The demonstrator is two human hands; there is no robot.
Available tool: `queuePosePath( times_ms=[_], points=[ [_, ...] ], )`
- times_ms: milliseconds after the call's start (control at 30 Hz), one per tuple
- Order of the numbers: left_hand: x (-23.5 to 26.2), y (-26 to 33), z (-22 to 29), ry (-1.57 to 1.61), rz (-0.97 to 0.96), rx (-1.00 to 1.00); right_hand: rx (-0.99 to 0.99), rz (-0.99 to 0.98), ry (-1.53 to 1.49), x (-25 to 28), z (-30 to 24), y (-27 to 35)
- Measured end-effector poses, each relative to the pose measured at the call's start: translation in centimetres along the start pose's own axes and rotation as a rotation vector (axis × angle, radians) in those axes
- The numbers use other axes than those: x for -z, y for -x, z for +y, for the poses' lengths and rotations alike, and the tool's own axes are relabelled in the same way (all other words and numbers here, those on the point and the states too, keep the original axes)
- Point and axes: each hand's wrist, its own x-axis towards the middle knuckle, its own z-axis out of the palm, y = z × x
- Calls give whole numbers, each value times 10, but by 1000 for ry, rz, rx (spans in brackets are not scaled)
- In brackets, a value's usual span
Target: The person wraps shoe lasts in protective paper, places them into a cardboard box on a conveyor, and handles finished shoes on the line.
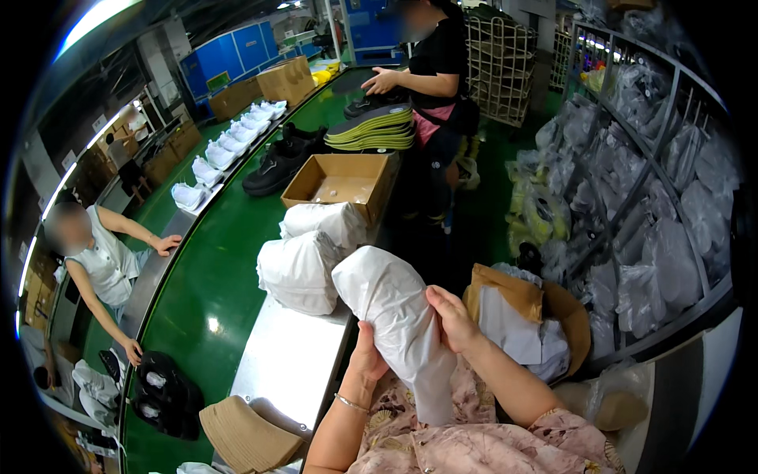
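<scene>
In front of my body I hold a long white paper-wrapped bundle (399, 316), rounded at its far end and tapering toward me. My left hand (366, 355) grips its left side, thumb up, with the fingers mostly hidden beneath. From the right, my right hand (455, 320) grips the other side the same way. What is inside the wrapping cannot be seen. Just past it, two similar white bundles, a nearer one (298, 272) and a farther one (325, 223), rest by a bare metal plate (276, 355) at the belt's edge.
A green conveyor belt (217, 288) carries black shoes (166, 395); an open cardboard box (339, 182) and stacked insoles (371, 130) stand farther off. Brown curved cardboard pieces (249, 434) lie near left. Two people stand at the line. A rack of plastic-bagged items (655, 261) is at right.
</scene>
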Motion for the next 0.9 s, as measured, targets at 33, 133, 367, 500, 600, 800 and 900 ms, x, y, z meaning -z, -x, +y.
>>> queuePosePath(
  times_ms=[33,133,367,500,600,800,900],
  points=[
    [0,0,1,4,-13,5,-1,-21,-27,2,0,0],
    [-7,1,4,70,-58,-13,35,3,-11,-2,0,-4],
    [-25,-11,2,223,104,-53,64,176,-155,-14,8,-6],
    [-42,-3,3,142,141,-54,74,174,119,1,18,-13],
    [-35,-2,-3,59,113,-80,276,77,495,11,16,-19],
    [-34,3,-1,-62,86,-46,260,-42,879,19,-8,-27],
    [-44,-2,19,-68,108,-157,-234,-132,246,13,-57,0]
  ],
)
